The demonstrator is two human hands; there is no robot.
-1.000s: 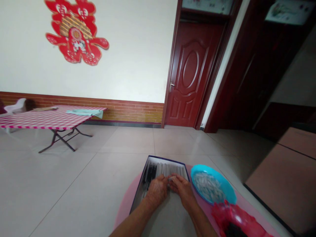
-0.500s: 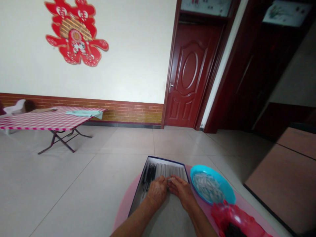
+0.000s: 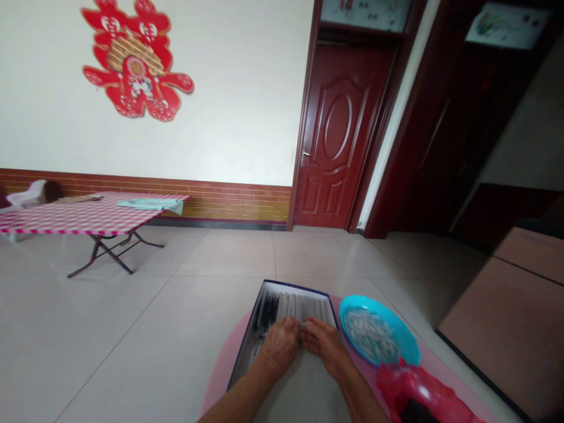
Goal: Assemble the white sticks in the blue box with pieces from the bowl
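My left hand (image 3: 281, 343) and my right hand (image 3: 324, 343) meet over a shallow box with a dark blue rim (image 3: 296, 285). The fingers of both are closed. A small pale piece (image 3: 302, 325) shows between the fingertips, pinched by my right hand; what my left fingers grip is mostly hidden. Just beyond the hands, a row of slim grey-white sticks (image 3: 304, 305) lies side by side in the box. Thin black sticks (image 3: 269, 311) lie to their left. To the right, a bright blue basin (image 3: 408, 338) holds many short whitish, translucent pieces (image 3: 372, 335).
Box and basin stand on a round pink table (image 3: 220, 376). A red plastic bag (image 3: 434, 388) with something dark in it sits at the right front. Farther off are a checked folding table (image 3: 88, 217), a brown cabinet (image 3: 511, 317) and a red door (image 3: 339, 135).
Both hands have shifted very slightly toward me, fingertips still together. The pale piece between them shows less than before. The box, basin and bag stay in place.
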